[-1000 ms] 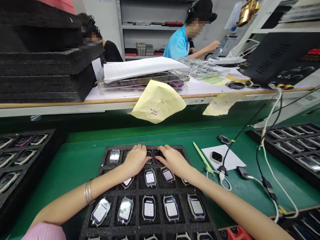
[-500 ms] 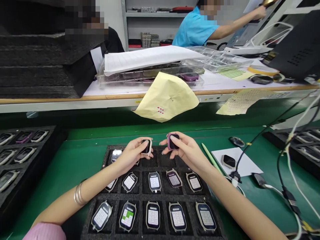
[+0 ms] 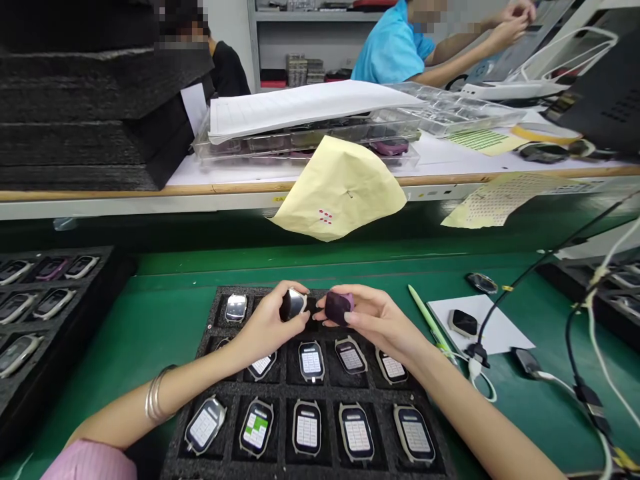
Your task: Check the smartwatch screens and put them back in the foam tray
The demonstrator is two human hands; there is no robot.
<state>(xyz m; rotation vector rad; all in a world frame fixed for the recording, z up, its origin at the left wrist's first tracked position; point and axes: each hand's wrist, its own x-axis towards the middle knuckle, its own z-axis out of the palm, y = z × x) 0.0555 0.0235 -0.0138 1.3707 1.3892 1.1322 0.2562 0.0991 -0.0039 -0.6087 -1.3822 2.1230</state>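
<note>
Head view shows the left hand (image 3: 275, 321) gripping a pale watch (image 3: 294, 305) between thumb and fingers at its edges, perhaps to spare the dark face from smears. The right hand (image 3: 384, 320) has its fingers closed around a purple watch (image 3: 339, 308), thumb near the rim. Both are held over the far part of a black foam tray (image 3: 330, 392), apart, so the 2 cases cannot knock together. Below, a row of 5 watches (image 3: 307, 427) lies face up, 1 per pocket, presumably for easy reading of lit screens. A white sheet (image 3: 500, 337) likely cushions another watch (image 3: 463, 323).
</note>
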